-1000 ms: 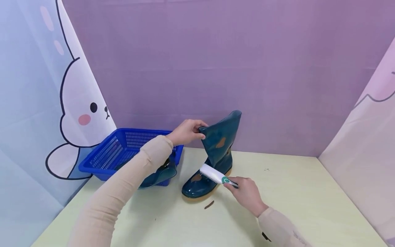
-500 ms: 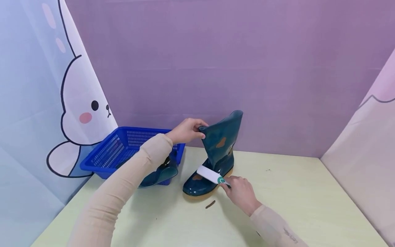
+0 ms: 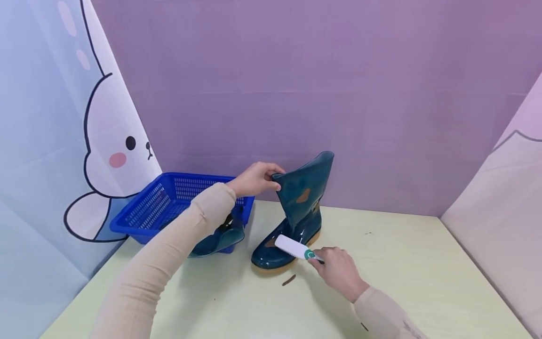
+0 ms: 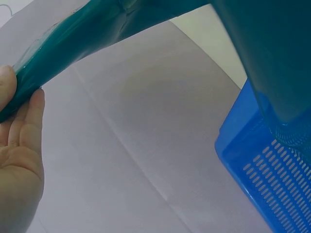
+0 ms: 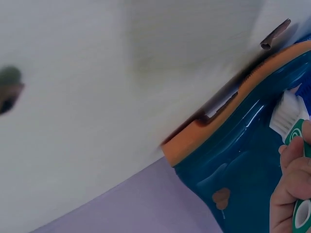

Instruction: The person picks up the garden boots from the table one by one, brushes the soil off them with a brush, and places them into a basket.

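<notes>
A dark teal rubber boot (image 3: 302,202) with a tan sole and brown patches stands on the table, toe toward the front left. My left hand (image 3: 256,180) pinches the front of its top rim between thumb and fingers; the left wrist view shows the same grip by the hand (image 4: 22,141). My right hand (image 3: 338,270) grips the handle of a white and green scrub brush (image 3: 292,246). The brush head overlaps the boot's instep, beside a brown patch near the toe. White bristles face the boot in the right wrist view, where the right hand (image 5: 296,179) wraps the handle.
Behind my left forearm stands a blue plastic basket (image 3: 144,221). A second teal boot (image 3: 220,240) hangs over its near edge, partly hidden by the sleeve. A curled brown strip (image 3: 289,280) lies on the table before the standing boot. A purple backdrop (image 3: 381,117) rises behind.
The brush went slightly left along the boot's foot, then back right and down toward me. My left hand keeps its grip on the boot's rim.
</notes>
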A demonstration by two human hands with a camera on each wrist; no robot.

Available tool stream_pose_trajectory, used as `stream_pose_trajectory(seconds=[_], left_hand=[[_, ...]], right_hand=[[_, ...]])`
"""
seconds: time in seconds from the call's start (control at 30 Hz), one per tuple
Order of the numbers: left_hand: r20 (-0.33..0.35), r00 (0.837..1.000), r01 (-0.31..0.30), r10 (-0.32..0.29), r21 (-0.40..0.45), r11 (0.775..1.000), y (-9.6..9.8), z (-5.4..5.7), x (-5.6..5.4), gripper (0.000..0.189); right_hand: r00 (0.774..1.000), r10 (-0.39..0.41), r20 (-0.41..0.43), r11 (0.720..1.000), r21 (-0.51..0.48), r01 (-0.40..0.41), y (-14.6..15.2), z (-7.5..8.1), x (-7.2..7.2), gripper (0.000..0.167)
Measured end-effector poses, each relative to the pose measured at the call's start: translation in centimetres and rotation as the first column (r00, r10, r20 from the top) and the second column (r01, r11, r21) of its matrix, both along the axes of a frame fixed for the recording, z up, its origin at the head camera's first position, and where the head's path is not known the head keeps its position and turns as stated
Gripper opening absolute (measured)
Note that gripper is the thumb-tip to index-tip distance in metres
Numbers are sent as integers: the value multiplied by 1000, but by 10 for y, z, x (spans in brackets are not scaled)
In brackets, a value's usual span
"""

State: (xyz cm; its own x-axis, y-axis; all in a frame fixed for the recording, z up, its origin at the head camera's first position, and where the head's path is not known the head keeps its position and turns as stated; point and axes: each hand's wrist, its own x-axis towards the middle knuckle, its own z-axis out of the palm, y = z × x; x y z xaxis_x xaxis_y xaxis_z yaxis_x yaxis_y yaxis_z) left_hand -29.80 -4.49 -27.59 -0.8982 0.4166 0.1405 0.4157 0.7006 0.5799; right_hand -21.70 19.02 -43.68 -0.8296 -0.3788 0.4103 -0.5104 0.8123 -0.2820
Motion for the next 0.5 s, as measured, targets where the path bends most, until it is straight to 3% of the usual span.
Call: stream_pose_trajectory(seconds=[0.27,0.4,0.5], left_hand=[[23,1000,-9,9,23,1000,4,-4,-1,40],[19,1000,-16,16,9,1000,7,-4,-1,40],[6,1000,-11,11,4,1000,9,-3,-1,39]], right_hand=[[985,16,172,978,-208,20,0,0,-6,15],[988,15,154,967,-254,25,-12,0,-15,23],[996,14,92,979,-202,5,-23,-1,-20,29]])
